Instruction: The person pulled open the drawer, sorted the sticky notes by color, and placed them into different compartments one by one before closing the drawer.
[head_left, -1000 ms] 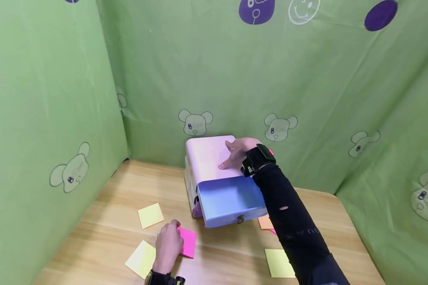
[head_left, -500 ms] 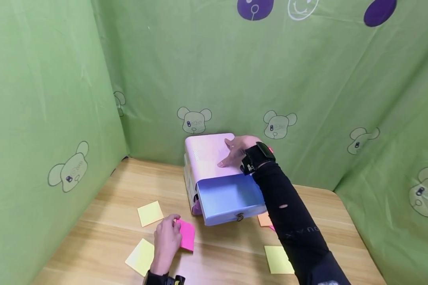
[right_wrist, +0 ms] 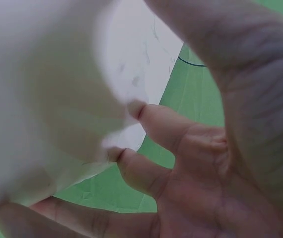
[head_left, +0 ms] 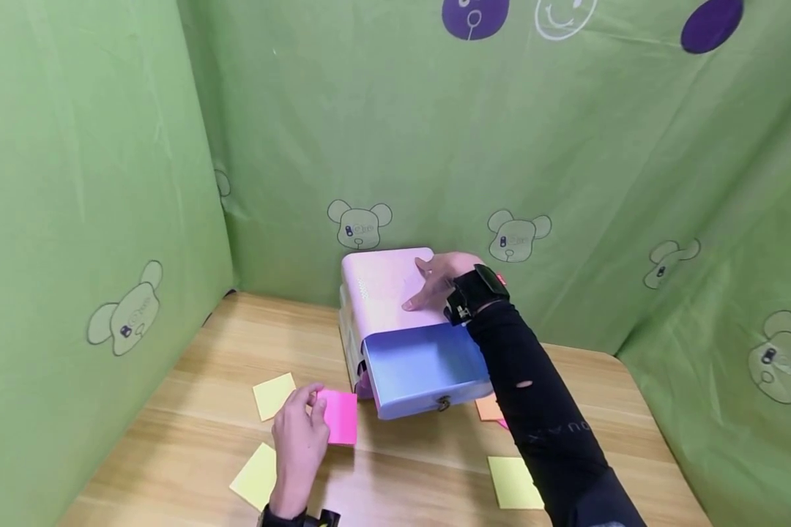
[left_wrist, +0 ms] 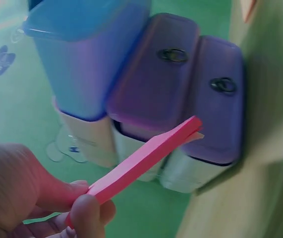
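While the left hand [head_left: 299,433] pinches the square neon-pink paper pad [head_left: 341,417] by one edge above the pale wood-grain table [head_left: 171,446], left of the pulled-out blue rectangular drawer [head_left: 428,359], a firm, level hold should serve; the pink-topped boxy cabinet [head_left: 382,289] wants steady pressure from the right hand [head_left: 443,278], spread on its top

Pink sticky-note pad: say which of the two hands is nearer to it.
Left. The left hand pinches the pink sticky-note pad by one edge; the right hand is farther off, resting on the pink-topped drawer unit.
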### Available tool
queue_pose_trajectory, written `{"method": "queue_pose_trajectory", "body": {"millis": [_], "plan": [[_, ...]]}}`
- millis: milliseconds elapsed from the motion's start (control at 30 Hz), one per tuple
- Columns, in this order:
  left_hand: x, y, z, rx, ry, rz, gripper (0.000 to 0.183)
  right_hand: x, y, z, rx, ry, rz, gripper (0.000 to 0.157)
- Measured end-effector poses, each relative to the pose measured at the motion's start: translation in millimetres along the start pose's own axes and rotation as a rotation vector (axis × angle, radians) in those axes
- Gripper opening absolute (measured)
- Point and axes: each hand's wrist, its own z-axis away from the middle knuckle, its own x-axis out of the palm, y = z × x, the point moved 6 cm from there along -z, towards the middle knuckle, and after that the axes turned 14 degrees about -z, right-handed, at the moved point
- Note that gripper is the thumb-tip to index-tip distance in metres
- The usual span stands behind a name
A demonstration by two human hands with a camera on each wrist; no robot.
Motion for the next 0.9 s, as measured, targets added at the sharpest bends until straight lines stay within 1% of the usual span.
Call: {"method": "queue_pose_trajectory", "body": {"millis": [67,167,300,367,500,567,667,900], "plan": [[-6.2,3.7,-0.6,0.003,0.022,0.005,0.026,1.1,1.4,-0.5,0.016,-0.005,0.005,0.119],[-16.4,8.5,-2.4,-0.002,0.062,0.019,0.026,2.3,1.7,-2.0,0.017,-0.014,0.007,0.120],[-31.7,16.1,-5.0,0.004,0.144,0.039,0.026,1.3,0.4,-4.2,-0.001,-0.015,0.017,0.121],[-40.3,21.6,-6.1,0.025,0.200,0.048,0.025,-0.4,0.9,-4.5,0.007,-0.010,0.004,0.121],[-57.4,33.6,-7.0,0.089,0.320,0.082,0.024,-2.4,1.7,-3.3,0.022,0.003,-0.017,0.121],[-64.2,38.8,-6.8,0.116,0.363,0.106,0.025,-1.8,0.6,-1.7,0.016,-0.001,-0.012,0.121],[-70.0,46.1,-6.7,0.142,0.388,0.158,0.025,-0.4,-0.5,-0.2,0.011,-0.005,-0.007,0.120],[-72.1,63.9,-10.8,0.180,0.381,0.260,0.024,-1.8,-3.3,2.7,0.020,0.017,-0.030,0.121]]}}
